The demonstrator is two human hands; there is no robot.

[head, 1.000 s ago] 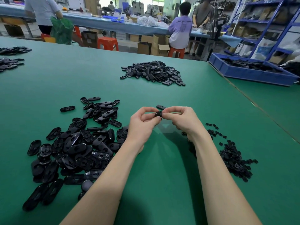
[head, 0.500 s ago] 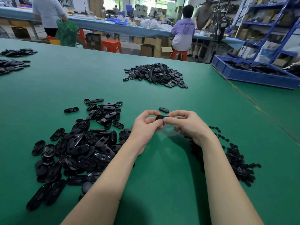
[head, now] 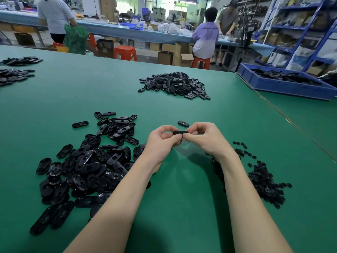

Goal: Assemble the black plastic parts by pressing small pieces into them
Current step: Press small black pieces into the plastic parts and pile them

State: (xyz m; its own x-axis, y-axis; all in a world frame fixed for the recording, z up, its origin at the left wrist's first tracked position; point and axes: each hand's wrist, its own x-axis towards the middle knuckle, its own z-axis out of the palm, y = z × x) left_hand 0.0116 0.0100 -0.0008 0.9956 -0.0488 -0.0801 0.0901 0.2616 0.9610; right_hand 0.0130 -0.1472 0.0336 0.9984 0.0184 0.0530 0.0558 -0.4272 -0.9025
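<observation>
Pinching small black oval plastic part (head: 180, 132) between both grips: left hand (head: 162, 141) and right hand (head: 206, 138) clamped on its ends, raised above green bench (head: 182, 198). Part turned flat since a second ago; insert likely being pressed home. Left of part: heap of black oval shells (head: 87, 161). Right: pile of small black pieces (head: 264, 181). Beyond: finished-looking heap (head: 175, 84), blue plastic tray (head: 284, 84), workers at far counter.

A blue bin (head: 284, 86) is set at two o'clock on the green table (head: 182, 207). Beyond it, at twelve o'clock, orange stools (head: 125, 52) and cardboard boxes (head: 175, 53) are ranged along a long blue workbench (head: 113, 30) — blue shelving (head: 299, 26) is seen at one o'clock.
</observation>
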